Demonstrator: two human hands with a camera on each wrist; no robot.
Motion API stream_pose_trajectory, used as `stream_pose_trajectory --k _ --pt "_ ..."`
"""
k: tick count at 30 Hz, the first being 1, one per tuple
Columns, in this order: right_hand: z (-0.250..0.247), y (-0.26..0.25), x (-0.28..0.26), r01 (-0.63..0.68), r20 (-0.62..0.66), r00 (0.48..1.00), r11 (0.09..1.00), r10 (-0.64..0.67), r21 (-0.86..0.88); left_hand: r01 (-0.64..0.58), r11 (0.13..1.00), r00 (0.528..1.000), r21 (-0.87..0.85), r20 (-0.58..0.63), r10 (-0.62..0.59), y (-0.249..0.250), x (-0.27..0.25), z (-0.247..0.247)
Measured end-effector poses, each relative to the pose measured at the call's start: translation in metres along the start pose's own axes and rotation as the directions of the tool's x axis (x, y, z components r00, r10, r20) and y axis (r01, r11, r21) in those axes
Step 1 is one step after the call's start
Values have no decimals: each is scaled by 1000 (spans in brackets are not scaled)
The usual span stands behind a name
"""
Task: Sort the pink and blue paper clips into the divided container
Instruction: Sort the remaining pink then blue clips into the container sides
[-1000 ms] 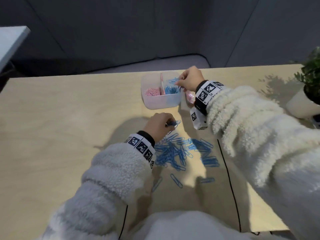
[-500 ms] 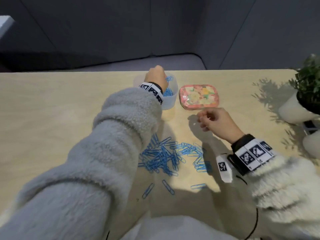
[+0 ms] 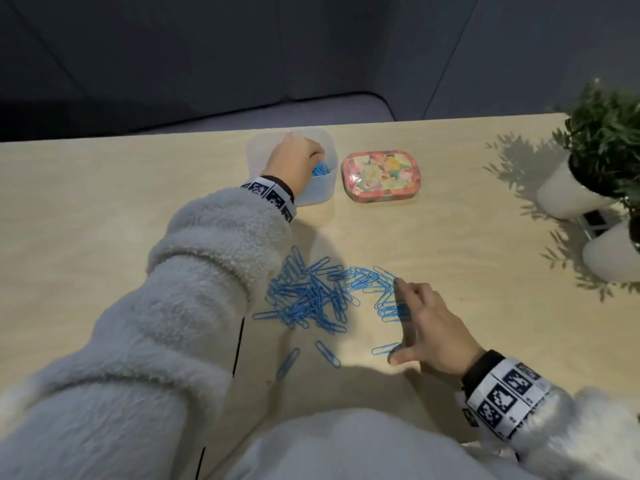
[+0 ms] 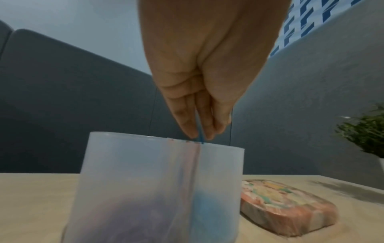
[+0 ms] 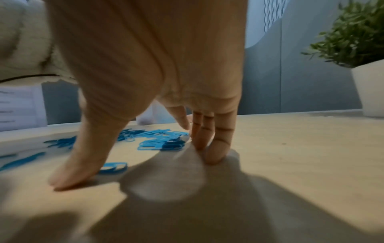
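Observation:
A translucent divided container (image 3: 322,192) (image 4: 135,180) stands at the back of the table, with blue clips (image 3: 320,169) showing in its right compartment. My left hand (image 3: 317,155) (image 4: 200,136) hangs over that compartment, fingertips pointing down and pinching a blue paper clip (image 4: 200,131) at the rim. A pile of blue paper clips (image 3: 311,299) (image 5: 158,139) lies mid-table. My right hand (image 3: 398,320) (image 5: 135,167) rests spread on the pile's right edge, fingers straight on the table, thumb beside a single clip (image 3: 382,348) (image 5: 113,166). No pink clips are in sight.
A floral tin (image 3: 381,176) (image 4: 286,207) lies just right of the container. Two white pots (image 3: 568,195) (image 3: 613,258) with green plants (image 3: 606,140) (image 5: 353,32) stand at the right edge. A few stray clips (image 3: 327,353) lie nearer me.
The hands have swapped places: my right hand left the container and came down on the pile's right edge, while my left hand left the pile and reached over the container's blue side.

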State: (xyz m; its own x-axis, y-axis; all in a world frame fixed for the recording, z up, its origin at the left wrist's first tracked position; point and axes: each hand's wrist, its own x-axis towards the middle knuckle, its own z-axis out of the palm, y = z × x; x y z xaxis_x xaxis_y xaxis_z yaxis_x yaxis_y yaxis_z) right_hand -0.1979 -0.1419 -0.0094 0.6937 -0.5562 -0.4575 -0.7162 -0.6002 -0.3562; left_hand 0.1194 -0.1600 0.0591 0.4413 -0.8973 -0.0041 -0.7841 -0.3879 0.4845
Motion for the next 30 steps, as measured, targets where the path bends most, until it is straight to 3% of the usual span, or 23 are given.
stream_pose_trajectory --k 4,6,9,11,14,17,21,23,26,30 --pt "3 -2 13 -30 -129 991 997 40 77 -108 992 994 58 36 106 8 -36 9" --pt "-2 0 23 -45 -159 985 992 63 118 -145 987 978 63 163 133 10 -64 23" --pt "-8 0 40 -3 -167 986 994 21 105 -169 972 908 160 409 91 12 -100 50" --pt "-10 -3 49 29 -195 981 990 -1 139 -212 944 881 253 468 73 13 -116 64" --pt "-8 -10 54 89 -238 970 980 -45 178 -269 908 877 321 472 93 14 -128 81" --pt "-3 -16 52 151 -216 969 977 -116 152 -278 923 881 266 454 134 17 -127 88" --pt "-13 -9 48 19 -194 981 991 7 131 -273 947 882 166 436 178 10 -121 83" --pt "-14 -9 44 -27 -145 988 993 44 119 -279 940 885 196 434 172 6 -121 80" --pt "-4 -23 40 19 -85 996 996 -12 89 -271 936 867 225 479 136 8 -121 82" --pt "3 -38 50 71 -148 988 978 -42 195 -258 956 844 138 513 154 18 -118 84"
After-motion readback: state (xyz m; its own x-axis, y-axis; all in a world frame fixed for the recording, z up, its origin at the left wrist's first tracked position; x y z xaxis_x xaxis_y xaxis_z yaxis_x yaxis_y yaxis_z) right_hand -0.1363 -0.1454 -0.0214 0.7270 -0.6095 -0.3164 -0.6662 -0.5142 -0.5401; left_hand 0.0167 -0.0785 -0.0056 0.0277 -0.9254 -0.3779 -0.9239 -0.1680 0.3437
